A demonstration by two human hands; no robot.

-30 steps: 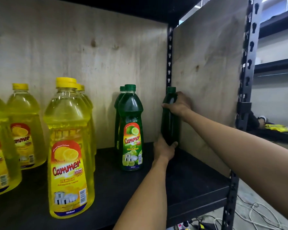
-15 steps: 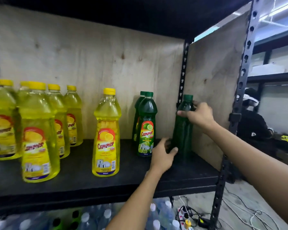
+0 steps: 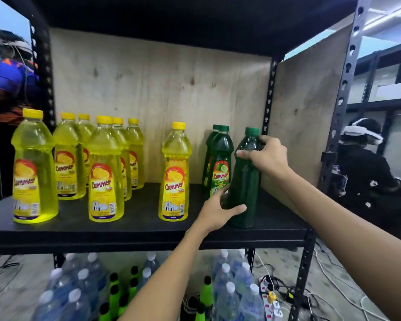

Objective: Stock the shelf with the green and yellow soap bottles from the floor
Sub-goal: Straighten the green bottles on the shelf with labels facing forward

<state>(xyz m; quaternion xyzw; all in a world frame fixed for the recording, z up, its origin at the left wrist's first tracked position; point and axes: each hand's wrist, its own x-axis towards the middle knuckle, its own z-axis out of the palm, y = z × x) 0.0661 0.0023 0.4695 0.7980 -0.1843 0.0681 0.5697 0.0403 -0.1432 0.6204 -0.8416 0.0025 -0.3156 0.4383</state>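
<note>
Head view. Holding one green bottle [image 3: 245, 181] upright at the 3 o'clock end of the shelf [image 3: 137, 228], close to the front edge. Base on the board or just above it; cannot tell which. Clasped by the right hand [image 3: 270, 158] round the shoulder under the cap, fingers curled. Clasped also low on the body by the left hand [image 3: 214, 210], thumb in front, fingers wrapped behind. No label visible on the near face.

Just beside it, toward 10 o'clock, a pair of green bottles [image 3: 220, 163] with a label to the front. Further toward 9 o'clock, a single yellow bottle [image 3: 175, 172], then a group of yellow bottles [image 3: 104, 170]. Toward 3 o'clock, near, the plywood wall [image 3: 306, 126].

Judged as the placing step for this bottle. Next, probably: turn the label to the front, slide back into line with the pair without knocking it, then release both hands and reach down for another.
</note>
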